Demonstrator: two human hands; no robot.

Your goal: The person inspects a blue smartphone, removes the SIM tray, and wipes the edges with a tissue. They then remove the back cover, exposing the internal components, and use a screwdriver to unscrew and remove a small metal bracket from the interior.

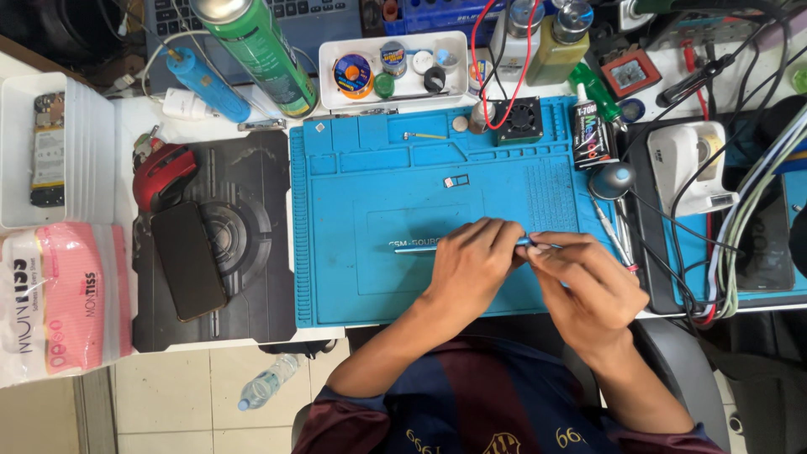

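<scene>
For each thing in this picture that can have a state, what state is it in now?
Left hand: closed around a thin blue tool, over the mat.
Right hand: pinching the tool's other end.
Thin blue tool: held level by both hands.
Blue work mat: flat on the desk.
Black phone: lying flat, screen dark.
Green spray can: lying tilted.
Small black fan: wired; spinning cannot be told.

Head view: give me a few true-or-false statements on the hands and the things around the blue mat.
1. Both hands, left and right, hold a thin blue tool over the blue mat. True.
2. The phone lies on the blue mat. False: it lies on the black pad.
3. A red mouse sits above the phone. True.
4. The green can lies right of the fan. False: left.
</scene>
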